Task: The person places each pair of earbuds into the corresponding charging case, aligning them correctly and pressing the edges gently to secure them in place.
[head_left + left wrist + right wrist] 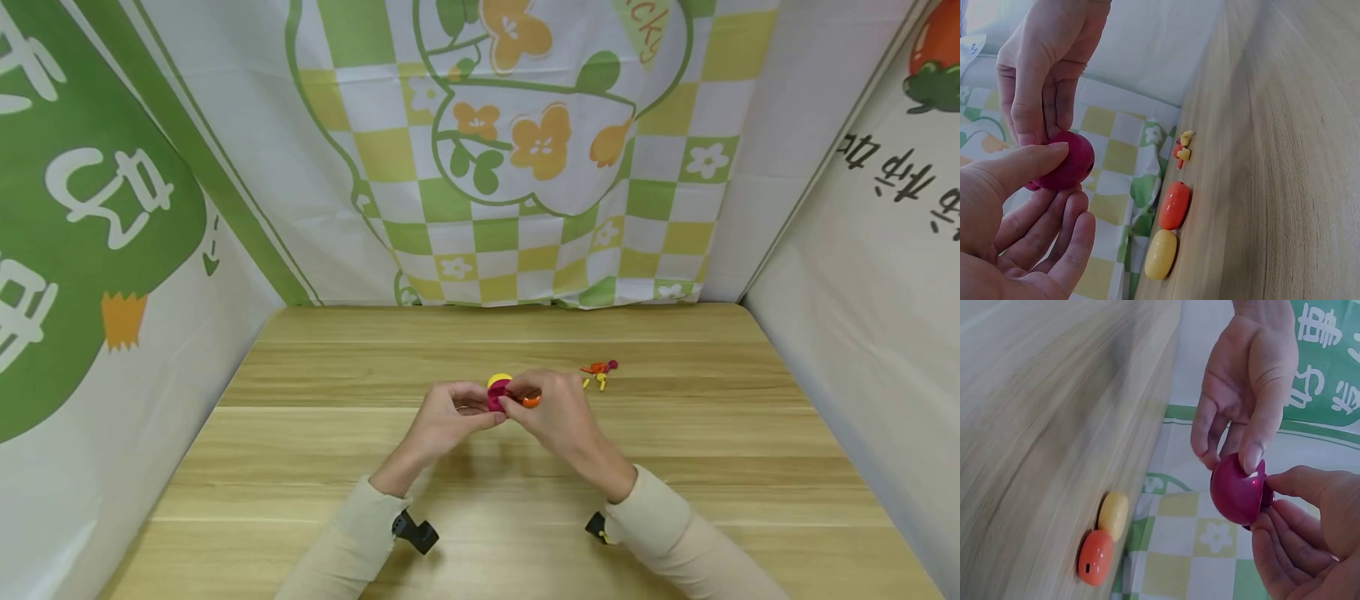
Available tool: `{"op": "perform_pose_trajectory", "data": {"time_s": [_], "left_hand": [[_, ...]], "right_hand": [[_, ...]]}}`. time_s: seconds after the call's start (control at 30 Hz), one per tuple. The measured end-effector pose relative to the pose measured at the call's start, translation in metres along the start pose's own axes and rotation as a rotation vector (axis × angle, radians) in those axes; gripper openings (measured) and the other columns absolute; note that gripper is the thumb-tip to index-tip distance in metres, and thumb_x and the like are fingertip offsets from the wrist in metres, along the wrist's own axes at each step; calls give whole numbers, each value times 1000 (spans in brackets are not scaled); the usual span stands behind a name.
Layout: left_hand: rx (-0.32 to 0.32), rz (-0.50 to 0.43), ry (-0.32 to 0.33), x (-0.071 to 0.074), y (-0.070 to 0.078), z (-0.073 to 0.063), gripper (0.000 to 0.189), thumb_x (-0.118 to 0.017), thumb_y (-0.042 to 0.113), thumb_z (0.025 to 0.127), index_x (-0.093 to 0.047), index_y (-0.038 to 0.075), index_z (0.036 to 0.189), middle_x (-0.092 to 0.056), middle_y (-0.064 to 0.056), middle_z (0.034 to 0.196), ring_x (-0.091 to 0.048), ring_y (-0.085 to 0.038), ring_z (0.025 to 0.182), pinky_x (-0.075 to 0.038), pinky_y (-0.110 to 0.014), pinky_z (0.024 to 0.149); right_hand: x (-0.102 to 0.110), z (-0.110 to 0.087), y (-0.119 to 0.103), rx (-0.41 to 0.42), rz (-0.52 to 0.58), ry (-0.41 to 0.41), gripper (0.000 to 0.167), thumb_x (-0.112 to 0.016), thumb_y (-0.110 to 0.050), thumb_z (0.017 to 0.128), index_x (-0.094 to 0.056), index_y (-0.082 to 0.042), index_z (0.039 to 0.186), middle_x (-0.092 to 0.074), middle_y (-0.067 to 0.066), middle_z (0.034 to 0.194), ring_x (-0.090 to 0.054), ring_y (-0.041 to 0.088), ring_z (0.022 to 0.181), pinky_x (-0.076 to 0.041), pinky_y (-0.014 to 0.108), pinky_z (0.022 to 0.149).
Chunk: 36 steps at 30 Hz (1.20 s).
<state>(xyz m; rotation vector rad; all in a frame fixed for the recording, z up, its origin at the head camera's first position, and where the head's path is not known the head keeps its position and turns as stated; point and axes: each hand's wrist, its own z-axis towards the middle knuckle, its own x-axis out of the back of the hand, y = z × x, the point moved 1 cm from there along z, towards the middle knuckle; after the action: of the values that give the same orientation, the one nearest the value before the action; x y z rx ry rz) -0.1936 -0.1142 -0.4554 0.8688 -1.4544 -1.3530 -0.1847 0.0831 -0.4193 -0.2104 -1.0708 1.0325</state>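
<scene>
Between the two hands is a glossy magenta rounded piece [1075, 164], shaped like a hollow half-shell with a smaller magenta bit at its open side in the right wrist view. My left hand [446, 414] pinches its rounded side between thumb and fingertips. From the other side, my right hand [558, 417] pinches it at the open edge, and its fingers hide part of that edge. Beyond the hands, an orange oval piece [1175, 205] and a yellow oval piece [1160, 255] lie side by side on the table; the orange one has a small dark slot.
Several small orange, yellow and magenta parts [598, 368] lie in a loose group right of the hands on the wooden table [337, 358]. Printed cloth [555, 242] hangs behind the table's back edge, with more cloth at both sides.
</scene>
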Motion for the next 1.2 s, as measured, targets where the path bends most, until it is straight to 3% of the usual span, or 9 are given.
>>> {"op": "perform_pose_trajectory", "data": {"time_s": [0.2, 0.3, 0.6, 0.9, 1.2], "left_hand": [[2, -4, 0, 1, -1, 0, 23, -86, 8, 89, -78, 0, 110, -79, -15, 109, -75, -17, 94, -65, -26, 87], [7, -1, 5, 1, -2, 1, 23, -86, 9, 88, -79, 2, 109, -79, -14, 109, -75, -18, 94, -65, -27, 86], [14, 11, 24, 0, -4, 3, 24, -86, 9, 89, -78, -2, 109, -79, -18, 107, -74, -16, 91, -65, -24, 84], [14, 30, 32, -1, -4, 3, 24, -86, 10, 89, -78, -1, 109, -78, -18, 109, -75, -19, 92, -65, -24, 84], [-5, 43, 17, 0, -6, 4, 26, -86, 11, 90, -78, -1, 111, -78, -19, 110, -74, -20, 94, -64, -24, 85]], "right_hand": [[0, 1, -3, -87, 51, -4, 8, -87, -6, 87, -82, -4, 93, -82, 10, 91, -79, 17, 80, -64, 21, 66], [1, 0, -3, -101, 65, 2, 8, -87, -5, 87, -82, -4, 93, -82, 9, 91, -79, 18, 81, -65, 23, 67], [-3, -3, -3, -47, 16, 38, 11, -86, -4, 87, -83, -2, 98, -83, 12, 96, -81, 23, 86, -68, 37, 70], [-7, -4, -2, 21, -83, 85, 14, -89, -3, 83, -83, -1, 96, -83, 12, 95, -81, 24, 87, -67, 31, 72], [-5, -3, 2, 30, -43, 13, 13, -86, -2, 86, -85, -4, 98, -83, 12, 100, -81, 23, 92, -67, 29, 75]]}}
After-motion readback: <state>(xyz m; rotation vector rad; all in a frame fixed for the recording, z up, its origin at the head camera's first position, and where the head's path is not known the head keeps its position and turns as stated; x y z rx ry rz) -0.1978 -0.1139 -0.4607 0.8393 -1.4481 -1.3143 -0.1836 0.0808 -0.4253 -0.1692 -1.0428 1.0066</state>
